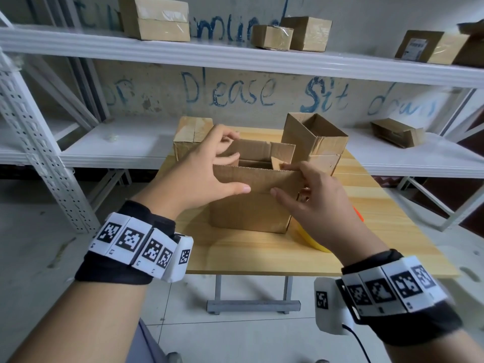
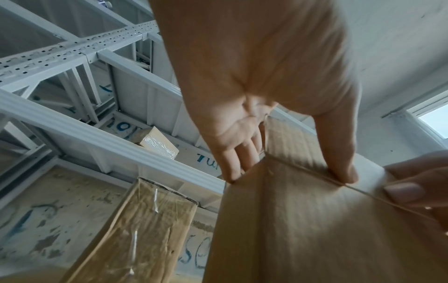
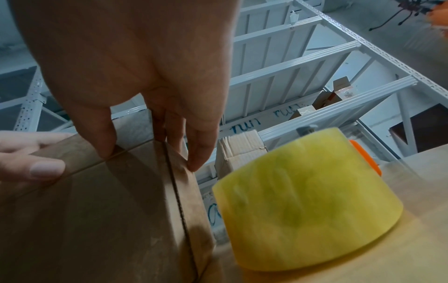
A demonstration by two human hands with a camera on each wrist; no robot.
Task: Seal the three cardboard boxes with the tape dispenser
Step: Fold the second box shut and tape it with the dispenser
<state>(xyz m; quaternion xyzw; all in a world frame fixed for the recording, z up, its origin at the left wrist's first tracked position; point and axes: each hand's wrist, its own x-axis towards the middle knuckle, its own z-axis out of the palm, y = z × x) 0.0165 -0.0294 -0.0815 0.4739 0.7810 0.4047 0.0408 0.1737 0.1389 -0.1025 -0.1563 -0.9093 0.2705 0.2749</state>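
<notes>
At the centre of the head view, a person's left hand and right hand pinch the raised near flap of an open cardboard box standing on a wooden desk, thumbs on the outer face and fingers over the top edge. A taped box sits behind it at centre left, and a tall open box at centre right. The yellow tape dispenser, with an orange part, rests on the desk just beside the near box, lower right of centre. White shelving carrying more boxes fills the background.
</notes>
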